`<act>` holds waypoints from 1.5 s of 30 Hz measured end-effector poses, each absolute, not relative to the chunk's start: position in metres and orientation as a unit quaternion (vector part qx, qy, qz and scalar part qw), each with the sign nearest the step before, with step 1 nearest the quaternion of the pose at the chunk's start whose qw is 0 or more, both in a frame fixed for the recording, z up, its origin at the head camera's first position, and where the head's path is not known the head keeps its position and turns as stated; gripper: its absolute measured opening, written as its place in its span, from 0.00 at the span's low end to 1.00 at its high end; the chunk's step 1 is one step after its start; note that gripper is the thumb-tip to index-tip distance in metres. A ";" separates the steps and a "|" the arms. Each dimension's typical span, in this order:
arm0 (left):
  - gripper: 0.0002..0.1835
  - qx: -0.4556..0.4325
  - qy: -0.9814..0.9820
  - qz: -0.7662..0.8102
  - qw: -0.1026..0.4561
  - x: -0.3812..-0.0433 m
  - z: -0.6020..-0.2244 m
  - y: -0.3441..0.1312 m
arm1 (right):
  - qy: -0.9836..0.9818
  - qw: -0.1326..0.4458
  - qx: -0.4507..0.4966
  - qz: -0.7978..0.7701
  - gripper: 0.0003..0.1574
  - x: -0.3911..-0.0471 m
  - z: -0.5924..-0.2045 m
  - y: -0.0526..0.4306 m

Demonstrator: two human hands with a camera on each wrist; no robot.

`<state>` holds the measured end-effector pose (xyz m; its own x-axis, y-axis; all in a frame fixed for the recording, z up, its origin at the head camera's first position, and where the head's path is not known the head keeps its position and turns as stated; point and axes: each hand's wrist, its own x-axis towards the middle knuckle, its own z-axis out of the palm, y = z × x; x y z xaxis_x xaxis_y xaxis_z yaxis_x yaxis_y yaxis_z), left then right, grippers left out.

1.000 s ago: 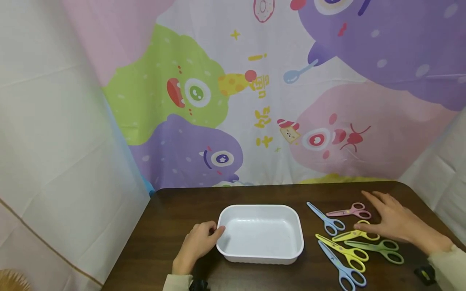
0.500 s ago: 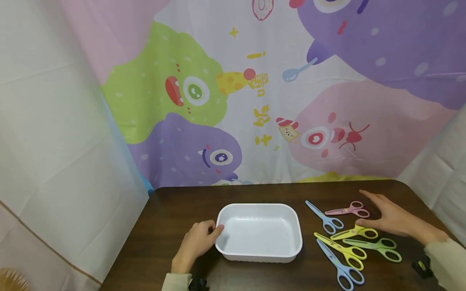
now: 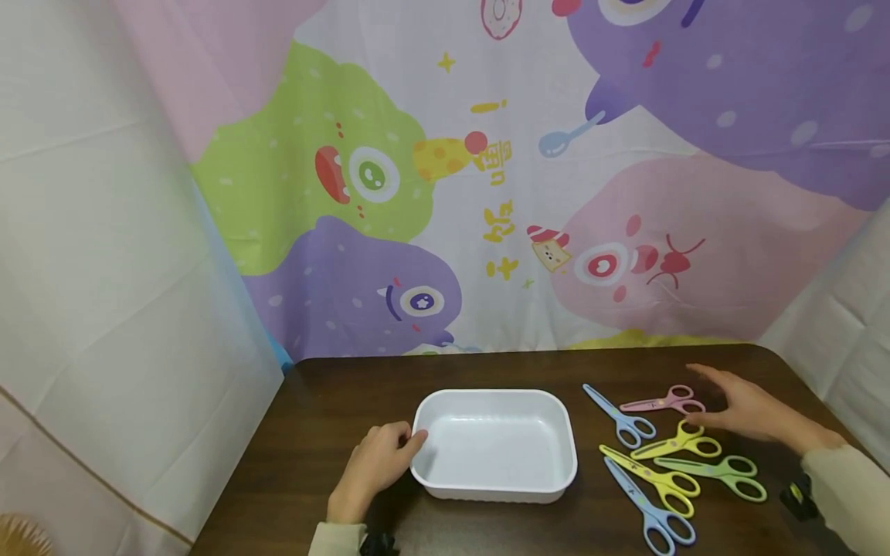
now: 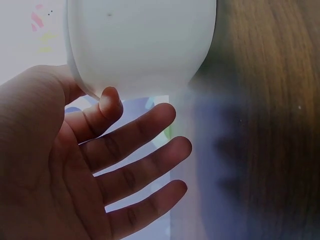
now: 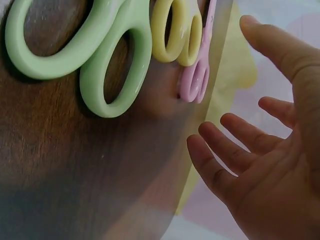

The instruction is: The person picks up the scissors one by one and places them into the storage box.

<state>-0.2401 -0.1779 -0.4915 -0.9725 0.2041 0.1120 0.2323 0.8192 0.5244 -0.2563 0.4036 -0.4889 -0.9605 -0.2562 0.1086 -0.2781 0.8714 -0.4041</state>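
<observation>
In the head view my left hand (image 3: 375,461) pinches the left rim of a white rectangular tray (image 3: 497,452), thumb over the edge. The left wrist view shows the other fingers spread below the tray. My right hand (image 3: 754,409) hovers with fingers extended and holds nothing. Nearest to it are pink scissors (image 3: 673,400) and yellow scissors (image 3: 677,441). Green scissors (image 3: 719,468) lie just in front. A second yellow pair of scissors (image 3: 650,472) and blue scissors (image 3: 643,498) lie nearer me. More blue scissors (image 3: 617,411) lie beside the pink ones.
The dark wooden table (image 3: 334,401) ends at a cartoon-printed curtain (image 3: 514,232) behind. White cloth (image 3: 132,270) hangs at the left, with more at the right. A dark wrist device (image 3: 799,498) sits by the right sleeve.
My right hand has turned slightly, its thumb rising a little and its fingers coming into line. The left hand, tray and scissors stay put; the head view shifted slightly.
</observation>
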 end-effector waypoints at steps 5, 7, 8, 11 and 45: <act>0.21 -0.122 -0.953 -0.275 0.032 -0.241 -0.489 -0.176 | -0.967 0.028 0.136 0.213 0.54 -0.261 -0.493 0.410; 0.21 -0.123 -0.954 -0.272 0.033 -0.240 -0.489 -0.176 | -0.966 0.025 0.140 0.218 0.51 -0.263 -0.496 0.411; 0.21 -0.123 -0.954 -0.270 0.033 -0.240 -0.490 -0.177 | -0.965 0.023 0.143 0.221 0.50 -0.264 -0.497 0.410; 0.21 -0.122 -0.955 -0.267 0.033 -0.239 -0.492 -0.178 | -0.960 0.019 0.155 0.233 0.46 -0.266 -0.501 0.410; 0.20 -0.128 -0.955 -0.264 0.039 -0.240 -0.494 -0.179 | -0.958 -0.025 0.152 0.242 0.18 -0.281 -0.501 0.411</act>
